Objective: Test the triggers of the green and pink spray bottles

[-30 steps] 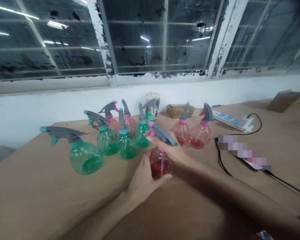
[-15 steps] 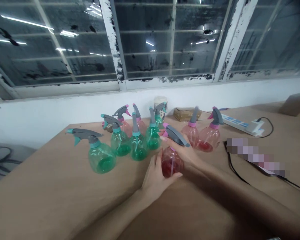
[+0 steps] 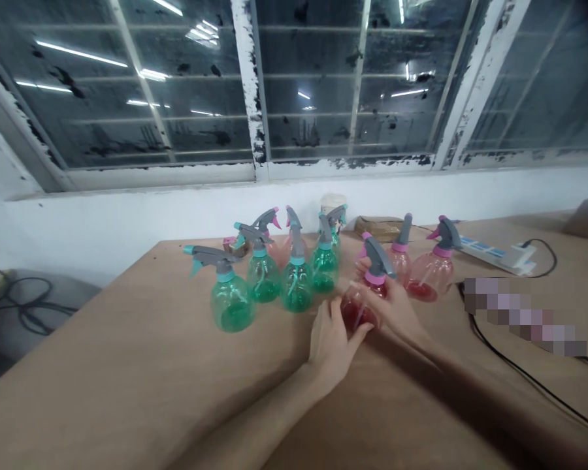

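Note:
A red spray bottle (image 3: 357, 312) with a grey and pink trigger head stands on the brown table (image 3: 127, 365). My left hand (image 3: 332, 344) cups its round body from the near left side. My right hand (image 3: 396, 307) wraps around the bottle's neck and trigger head from the right. Just behind it stand two more red bottles (image 3: 428, 277). To the left is a cluster of green spray bottles (image 3: 231, 301) with teal and grey heads.
A white power strip (image 3: 494, 254) with a black cable lies at the back right. A paper cup (image 3: 334, 203) and a small brown box (image 3: 378, 227) sit by the wall under the window. More cables lie on a grey surface at the far left.
The view has swung left and back, so everything sits further right and smaller. The bottle's trigger head has turned from pointing right to more upright. Both hands stay on the bottle.

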`<state>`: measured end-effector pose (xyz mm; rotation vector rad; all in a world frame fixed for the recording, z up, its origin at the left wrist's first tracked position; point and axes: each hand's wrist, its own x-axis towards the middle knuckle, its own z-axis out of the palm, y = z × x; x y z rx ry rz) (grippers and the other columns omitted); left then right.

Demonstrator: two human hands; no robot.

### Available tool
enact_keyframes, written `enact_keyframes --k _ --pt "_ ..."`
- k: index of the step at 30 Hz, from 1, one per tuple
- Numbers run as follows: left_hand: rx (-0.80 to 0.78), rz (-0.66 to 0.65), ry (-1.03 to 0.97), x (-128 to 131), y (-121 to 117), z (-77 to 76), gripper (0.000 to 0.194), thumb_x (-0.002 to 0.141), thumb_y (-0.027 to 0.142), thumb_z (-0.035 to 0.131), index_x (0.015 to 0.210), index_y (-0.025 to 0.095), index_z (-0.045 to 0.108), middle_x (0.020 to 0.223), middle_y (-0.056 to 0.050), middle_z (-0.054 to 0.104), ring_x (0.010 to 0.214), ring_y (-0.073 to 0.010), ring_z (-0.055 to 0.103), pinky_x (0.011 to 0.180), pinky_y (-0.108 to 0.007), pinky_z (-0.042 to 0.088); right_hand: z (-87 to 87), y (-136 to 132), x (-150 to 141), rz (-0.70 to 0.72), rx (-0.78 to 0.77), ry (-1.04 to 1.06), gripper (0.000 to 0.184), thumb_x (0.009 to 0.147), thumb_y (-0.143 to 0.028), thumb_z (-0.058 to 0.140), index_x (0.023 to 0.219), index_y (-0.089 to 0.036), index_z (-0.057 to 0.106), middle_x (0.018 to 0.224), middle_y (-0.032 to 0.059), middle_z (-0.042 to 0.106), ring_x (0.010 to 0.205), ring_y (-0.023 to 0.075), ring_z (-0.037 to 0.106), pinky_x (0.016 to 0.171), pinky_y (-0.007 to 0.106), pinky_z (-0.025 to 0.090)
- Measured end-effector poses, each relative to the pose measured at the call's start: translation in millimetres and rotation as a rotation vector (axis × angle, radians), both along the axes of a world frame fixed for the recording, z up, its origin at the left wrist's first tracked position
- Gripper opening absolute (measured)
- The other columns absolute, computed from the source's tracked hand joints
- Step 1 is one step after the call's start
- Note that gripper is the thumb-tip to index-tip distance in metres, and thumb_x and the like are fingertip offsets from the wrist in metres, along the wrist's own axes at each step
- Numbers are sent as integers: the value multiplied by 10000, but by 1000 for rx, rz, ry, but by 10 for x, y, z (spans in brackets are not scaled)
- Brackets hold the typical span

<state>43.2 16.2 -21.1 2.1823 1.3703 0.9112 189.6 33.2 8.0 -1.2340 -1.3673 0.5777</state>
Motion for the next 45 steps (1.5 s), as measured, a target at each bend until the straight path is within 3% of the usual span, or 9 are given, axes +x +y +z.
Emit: enact_keyframes --k 6,15,18,22,26,30,33,37,45 --pt "61 -17 52 5 -6 -15 489 822 215 516 1278 126 361 1158 -148 501 1085 -294 498 925 -434 413 -77 279 42 -229 46 -177 485 741 -545 584 1018 -147 583 907 120 675 841 260 620 793 402 459" --pt "84 -87 72 -1 -51 -39 476 787 179 530 1242 144 396 1162 -145 507 1070 -295 506 913 -463 404 -20 712 29 -360 149 -273 624 721 -617 562 1075 -108 492 914 154 632 843 295 600 770 434 451" --pt "75 -82 57 -17 -35 -30 448 796 188 530 1224 138 404 1152 -148 513 1061 -294 514 909 -472 406 44 647 11 -353 243 -297 684 700 -587 611 1163 -108 459 1091 190 574 1022 313 545 883 461 411" --pt "71 -81 -1 -40 -27 -6 349 855 248 484 1182 136 428 1130 -150 529 1057 -296 528 904 -476 417 124 253 33 -297 279 -282 698 730 -545 609 1258 -130 420 1292 199 457 1196 317 437 1001 502 324" --pt "80 -99 -97 -44 -64 22 347 914 330 411 1212 153 391 1183 -139 521 1130 -259 505 956 -442 408 137 -275 82 0 -10 23 439 790 -517 567 1113 -218 575 1187 86 594 1127 261 526 1013 454 354" --pt "98 -197 -267 -31 -103 37 536 865 408 520 1295 163 314 1282 -133 482 1174 -226 488 994 -407 401 49 -559 85 320 -362 486 463 832 -561 477 971 -159 661 1044 119 665 1019 244 605 966 401 417" --pt "41 -267 -269 -17 -107 42 440 813 339 610 1200 194 459 1134 -76 613 1026 -207 596 907 -366 478 -44 -605 64 486 -521 671 487 879 -536 401 945 -134 667 997 124 676 954 204 633 960 363 425" --pt "8 -282 -202 -7 -97 62 185 826 244 581 1008 214 600 990 -27 687 911 -193 641 859 -345 502 -124 -586 74 569 -649 817 528 891 -546 356 908 -109 652 936 128 673 921 181 641 976 347 424" --pt "-42 -321 -139 0 -49 85 263 889 177 413 1038 228 624 1039 -14 694 935 -169 648 861 -316 501 -167 -517 195 573 -811 936 527 863 -558 396 899 -83 623 933 172 658 988 216 626 961 348 442"
